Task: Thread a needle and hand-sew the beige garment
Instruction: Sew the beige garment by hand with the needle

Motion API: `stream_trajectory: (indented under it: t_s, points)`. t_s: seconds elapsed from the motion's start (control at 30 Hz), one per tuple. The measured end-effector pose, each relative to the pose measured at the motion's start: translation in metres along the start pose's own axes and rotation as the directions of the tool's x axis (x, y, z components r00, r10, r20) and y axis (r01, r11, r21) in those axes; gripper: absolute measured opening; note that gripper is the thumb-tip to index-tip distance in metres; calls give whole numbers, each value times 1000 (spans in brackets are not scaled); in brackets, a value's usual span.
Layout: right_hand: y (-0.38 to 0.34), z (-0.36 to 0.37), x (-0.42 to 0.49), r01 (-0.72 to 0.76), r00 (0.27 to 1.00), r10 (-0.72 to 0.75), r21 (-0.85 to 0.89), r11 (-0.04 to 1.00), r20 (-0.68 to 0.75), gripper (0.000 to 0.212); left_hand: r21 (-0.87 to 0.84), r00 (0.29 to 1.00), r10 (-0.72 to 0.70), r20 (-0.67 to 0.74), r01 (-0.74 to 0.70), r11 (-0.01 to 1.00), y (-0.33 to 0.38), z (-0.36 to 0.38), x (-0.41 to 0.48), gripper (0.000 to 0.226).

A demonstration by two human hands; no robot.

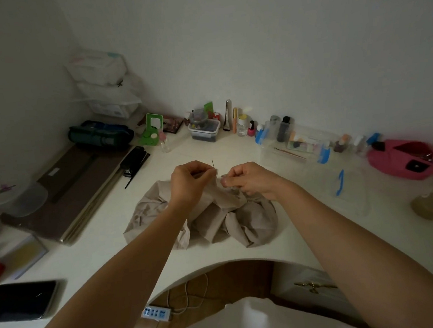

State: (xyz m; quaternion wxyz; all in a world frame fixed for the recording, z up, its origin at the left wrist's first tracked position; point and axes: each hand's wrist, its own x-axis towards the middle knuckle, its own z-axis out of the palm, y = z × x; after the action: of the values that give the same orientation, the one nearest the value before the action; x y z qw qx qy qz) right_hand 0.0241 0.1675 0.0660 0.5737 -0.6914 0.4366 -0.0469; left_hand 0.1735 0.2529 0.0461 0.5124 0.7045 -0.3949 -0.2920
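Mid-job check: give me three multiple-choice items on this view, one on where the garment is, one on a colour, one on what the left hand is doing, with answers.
1. Where is the garment?
A. on the floor
B. bunched on the desk
C. hung on the wall

2. What colour is the pouch at the desk's far right?
A. green
B. pink
C. yellow

3. What is the left hand doing?
A. resting flat on the desk
B. curled, holding nothing
C. pinching the needle

Answers: 1 B, it lies crumpled on the white top; 2 B, its body is plainly pink; 3 C, the needle sticks up from its fingertips.
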Motion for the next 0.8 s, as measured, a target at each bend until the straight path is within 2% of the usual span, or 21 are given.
stream_trajectory:
  t_s: [0.13, 0.23, 0.33, 0.43, 0.57, 0.67, 0.73, 0.8]
  points:
    - [-2, -2, -4, -20, 999, 20, 26, 999, 27, 16, -4, 1000, 28, -8, -28, 1000, 1, 0, 1, 3]
    - [-1, -5, -2, 31, 992, -20, 86, 996, -124, 18, -1, 999, 36, 33, -36, 999, 1, -2, 2, 2]
    - [-2, -5, 2, 168, 954, -133, 112, 979, -268, 22, 4, 997, 36, 75, -36, 999, 3, -3, 1, 1]
    - [-8, -3, 1, 240, 948, -210, 105, 965, -240, 19, 8, 994, 45, 103, -46, 999, 5, -2, -2, 4]
    - [-10, 1, 3, 250, 953, -247, -5, 968, -177, 6, -1, 988, 66, 138, -66, 998, 6, -1, -3, 5]
    - [-9, 3, 5, 248, 952, -252, -46, 968, -175, 8, -3, 982, 51, 183, -52, 999, 5, -2, -4, 5]
    - [-11, 4, 4, 266, 937, -252, 23, 964, -241, 9, -3, 975, 50, 217, -50, 999, 3, -2, -5, 6]
    - [-14, 0, 5, 290, 917, -195, 244, 925, -348, 11, 21, 969, 64, 238, -71, 997, 2, -3, -5, 5]
